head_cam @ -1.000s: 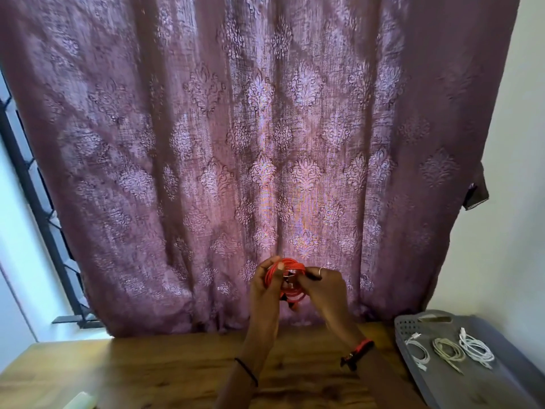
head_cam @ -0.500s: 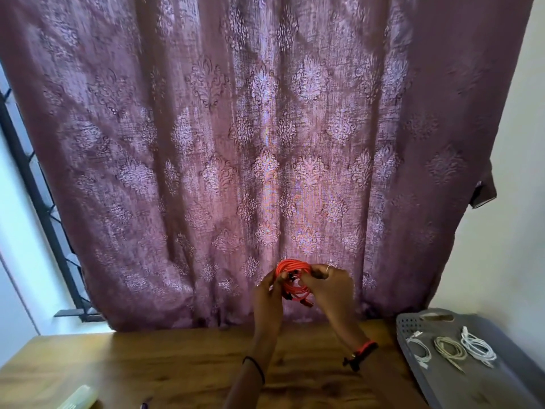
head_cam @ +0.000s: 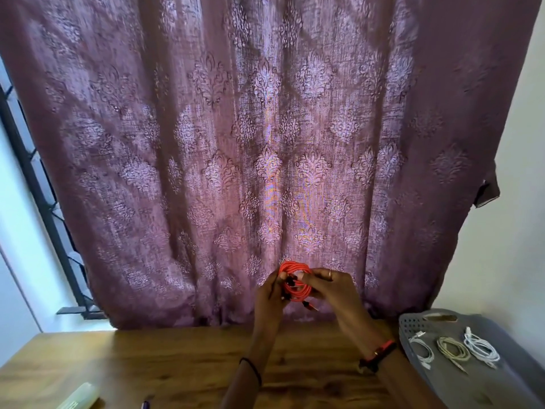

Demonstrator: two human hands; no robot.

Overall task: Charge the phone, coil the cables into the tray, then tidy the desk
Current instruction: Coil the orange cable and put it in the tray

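Both hands closed on one coiled bright red cable (head_cam: 295,283), held up in the air above the brown wooden desk (head_cam: 182,361), in front of the purple patterned curtain (head_cam: 265,143). Left hand (head_cam: 269,293) gripping the left side of the coil, fingers wrapped around the loops. Right hand (head_cam: 333,287) pinching the right side, a thin ring on one finger. One dark plug end hanging below the coil. A thin black band on the left wrist, a red and black band on the right wrist. To the right, resting on the desk, a grey plastic tray (head_cam: 501,391) with small holes at its far end. Inside it, side by side and apart: a thin white coiled cable (head_cam: 423,349), a beige coiled cable (head_cam: 451,349), a thicker white coiled cable (head_cam: 480,348). At the near left desk edge, a pale green translucent object (head_cam: 79,397), not clear what.
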